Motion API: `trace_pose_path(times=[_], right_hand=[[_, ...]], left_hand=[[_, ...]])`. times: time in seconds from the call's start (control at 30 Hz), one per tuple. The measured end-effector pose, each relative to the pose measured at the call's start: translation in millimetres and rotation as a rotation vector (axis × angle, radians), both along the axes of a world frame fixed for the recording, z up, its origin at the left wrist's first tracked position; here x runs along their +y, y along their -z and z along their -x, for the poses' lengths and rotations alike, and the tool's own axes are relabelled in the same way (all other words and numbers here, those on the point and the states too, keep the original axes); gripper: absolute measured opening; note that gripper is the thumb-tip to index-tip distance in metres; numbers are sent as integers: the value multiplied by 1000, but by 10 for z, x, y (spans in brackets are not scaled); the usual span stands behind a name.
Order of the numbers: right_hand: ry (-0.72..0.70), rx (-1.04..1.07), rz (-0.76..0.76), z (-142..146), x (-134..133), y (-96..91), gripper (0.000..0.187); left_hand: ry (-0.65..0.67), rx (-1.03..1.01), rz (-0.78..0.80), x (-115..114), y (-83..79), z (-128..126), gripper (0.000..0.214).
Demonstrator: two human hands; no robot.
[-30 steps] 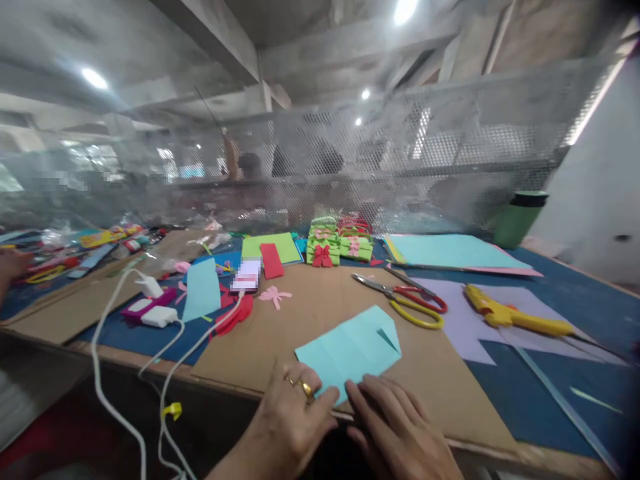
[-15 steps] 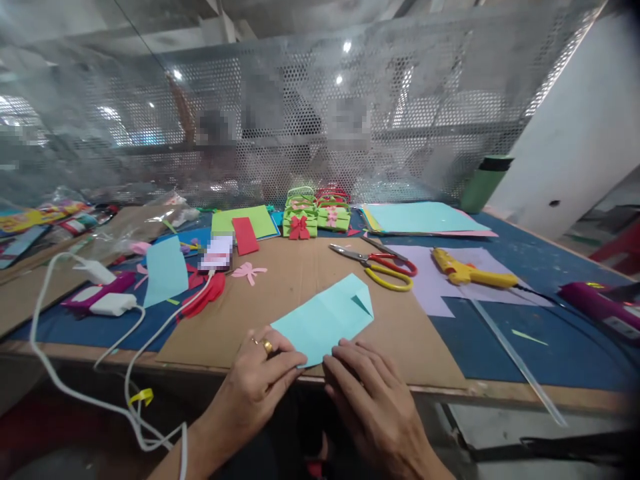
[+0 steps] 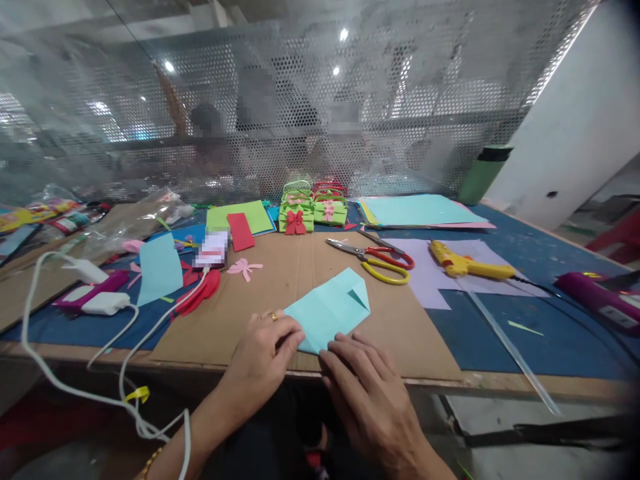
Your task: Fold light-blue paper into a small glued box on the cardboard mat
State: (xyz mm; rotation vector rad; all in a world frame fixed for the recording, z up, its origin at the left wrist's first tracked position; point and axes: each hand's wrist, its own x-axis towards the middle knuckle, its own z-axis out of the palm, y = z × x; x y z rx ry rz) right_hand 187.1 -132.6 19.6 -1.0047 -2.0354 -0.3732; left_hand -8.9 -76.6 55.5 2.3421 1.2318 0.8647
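Note:
On a sheet of brown cardboard (image 3: 280, 273) lies a light blue folded paper (image 3: 327, 310), slanted, with a small folded-back flap near its far right corner. My left hand (image 3: 270, 350), wearing a gold ring, is closed on the paper's near left end, thumb and fingers pinching it. Resting on the near edge, the fingers of my right hand (image 3: 367, 383) lie stretched out side by side and touch the paper; its thumb is mostly hidden. Beyond the paper are scissors (image 3: 373, 257) with red and yellow handles.
A yellow glue gun (image 3: 470, 263) lies on purple paper (image 3: 425, 293) at the right, near a clear stick (image 3: 510, 347). Small green paper bags (image 3: 297, 217) and coloured sheets (image 3: 425, 210) stand at the back. A phone (image 3: 213, 250) and white cables (image 3: 37, 333) are left.
My left hand has shifted up along the left end of the paper, and that end now looks folded in and shorter. My right hand stays at the near edge.

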Motion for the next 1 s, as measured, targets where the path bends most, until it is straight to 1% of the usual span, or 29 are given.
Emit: trace_pose_path(times=[0.23,0.4,0.73,1.0], right_hand=[[-18,2,-16,-12,1,8,27],[-4,-17,9,-9,0,-1,31],[4,-36,-20,-8,7,4,30],[-4,-46,5,-17,17,14,29]], left_hand=[[-11,58,-7,35,12,-26,18],[-19,65,10,55,31,-32,17],[-60,42,-3,56,61,-60,14],[-111,45,3,60,77,-77,11]])
